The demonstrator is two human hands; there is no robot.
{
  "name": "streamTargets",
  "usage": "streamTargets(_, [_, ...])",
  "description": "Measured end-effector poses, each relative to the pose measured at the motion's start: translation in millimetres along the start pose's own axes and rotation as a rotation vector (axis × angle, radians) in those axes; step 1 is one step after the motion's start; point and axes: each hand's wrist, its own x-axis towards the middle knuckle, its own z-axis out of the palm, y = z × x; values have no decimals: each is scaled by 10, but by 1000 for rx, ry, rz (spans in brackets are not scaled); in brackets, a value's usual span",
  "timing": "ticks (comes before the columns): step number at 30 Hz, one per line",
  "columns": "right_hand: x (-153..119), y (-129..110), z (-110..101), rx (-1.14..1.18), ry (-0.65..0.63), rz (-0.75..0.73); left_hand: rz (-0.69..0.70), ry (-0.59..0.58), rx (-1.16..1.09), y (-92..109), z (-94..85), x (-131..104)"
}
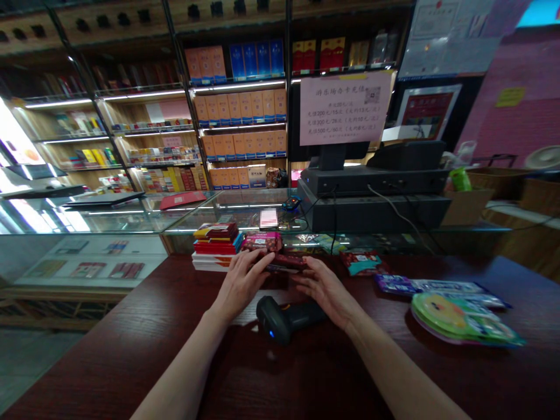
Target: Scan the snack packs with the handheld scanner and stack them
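A dark maroon packet (286,262) spans the gap between my hands, above the brown tabletop. My left hand (245,281) grips its left end, with the fingers reaching over the top. At its right end, my right hand (324,287) holds the packet between thumb and fingers. Below it lies a black barcode scanner (280,322) with a lit blue light, its handle running toward my right wrist. Just behind my left hand are a stack of boxes and booklets (214,249) and a pink-and-brown snack packet (262,240).
On the table's right are a red-and-teal snack bag (363,262), a purple packet (396,284) and a green blister pack (459,321). Behind the table stands a glass counter (184,224) with a black register and monitor stand (371,195). Shelves of boxed bottles (240,108) line the wall.
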Motion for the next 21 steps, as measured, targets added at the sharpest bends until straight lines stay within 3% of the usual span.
streamTargets(4, [13, -1, 18, -43, 94, -105, -84, -62, -120, 30, 21, 8])
streamTargets(8, [19, 23, 41, -66, 165, -189, -199, -13, -294, 59, 65, -20])
streamTargets(14, [23, 66, 59, -122, 118, -257, -151, 126, -249, 46, 18, -55])
streamTargets(21, [-26, -29, 73, -268, 62, -348, -131, 151, -191, -22, -48, -64])
